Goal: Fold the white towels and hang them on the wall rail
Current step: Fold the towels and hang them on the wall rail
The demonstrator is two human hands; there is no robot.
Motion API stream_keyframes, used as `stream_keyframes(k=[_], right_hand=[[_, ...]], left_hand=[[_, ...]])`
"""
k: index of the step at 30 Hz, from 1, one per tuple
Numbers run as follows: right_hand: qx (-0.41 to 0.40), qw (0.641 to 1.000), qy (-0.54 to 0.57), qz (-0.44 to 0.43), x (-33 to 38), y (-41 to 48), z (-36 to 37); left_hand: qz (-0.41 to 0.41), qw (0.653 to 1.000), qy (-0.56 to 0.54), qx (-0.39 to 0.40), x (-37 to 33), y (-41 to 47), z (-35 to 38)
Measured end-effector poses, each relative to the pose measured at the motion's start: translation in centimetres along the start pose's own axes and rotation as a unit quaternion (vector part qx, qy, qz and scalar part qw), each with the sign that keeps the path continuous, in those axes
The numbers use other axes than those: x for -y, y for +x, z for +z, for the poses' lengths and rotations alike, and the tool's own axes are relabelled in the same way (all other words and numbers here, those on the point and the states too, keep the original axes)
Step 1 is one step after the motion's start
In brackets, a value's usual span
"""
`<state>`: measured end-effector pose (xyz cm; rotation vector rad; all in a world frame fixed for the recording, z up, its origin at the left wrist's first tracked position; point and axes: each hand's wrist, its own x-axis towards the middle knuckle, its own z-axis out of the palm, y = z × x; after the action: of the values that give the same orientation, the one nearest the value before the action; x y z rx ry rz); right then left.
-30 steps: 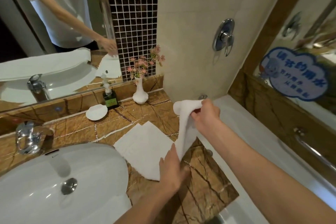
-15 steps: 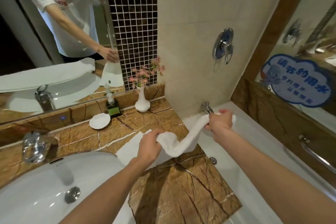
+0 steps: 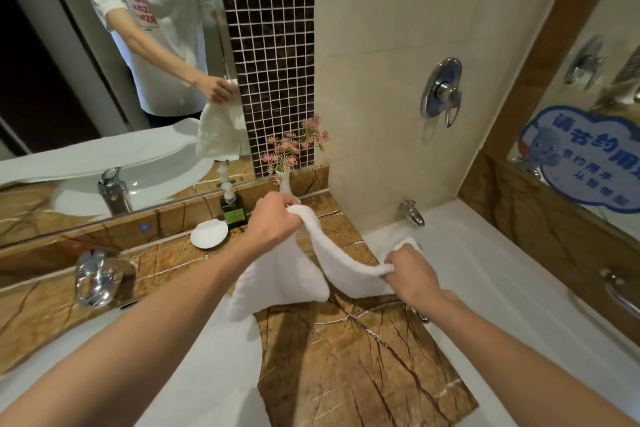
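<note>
A white towel (image 3: 341,263) hangs stretched between my two hands above the brown marble counter (image 3: 349,357). My left hand (image 3: 273,224) grips its upper corner near the vase, raised higher. My right hand (image 3: 410,276) grips the other corner lower, close to the bathtub edge. The towel sags between them and its lower part droops toward the counter. Another white towel (image 3: 277,281) lies flat on the counter under my left wrist. No wall rail for the towels is in view.
A white sink (image 3: 194,374) lies below my left arm, its chrome tap (image 3: 95,277) at the left. A shell soap dish (image 3: 209,234), a green soap bottle (image 3: 232,208) and a flower vase (image 3: 285,180) line the mirror. The white bathtub (image 3: 502,288) with spout (image 3: 412,213) is on the right.
Both hands have lifted the towel off the counter and spread it. My left hand rose toward the vase; my right hand dropped and came nearer. The view has tilted.
</note>
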<state>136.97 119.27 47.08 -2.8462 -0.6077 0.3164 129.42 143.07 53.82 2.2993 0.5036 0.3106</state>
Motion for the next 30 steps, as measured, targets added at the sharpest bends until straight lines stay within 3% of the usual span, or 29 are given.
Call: stream_keyframes(k=[6, 11, 20, 30], right_hand=[[-0.103, 0.992, -0.012, -0.072, 1.2, 1.2, -2.9], [-0.081, 0.984, -0.064, -0.143, 2.8, 2.4, -7.1], [-0.080, 0.956, 0.044, -0.279, 10.0, 2.3, -9.4], [-0.075, 0.918, 0.001, -0.388, 21.6, -3.3, -8.6]], left_hand=[[-0.012, 0.997, 0.056, 0.049, 0.8, 0.7, -4.6], [-0.028, 0.992, 0.112, 0.052, 2.1, -1.4, -8.5], [-0.093, 0.979, 0.177, 0.044, 7.2, -9.4, -16.5], [-0.142, 0.982, 0.116, 0.044, 13.7, -20.9, -25.4]])
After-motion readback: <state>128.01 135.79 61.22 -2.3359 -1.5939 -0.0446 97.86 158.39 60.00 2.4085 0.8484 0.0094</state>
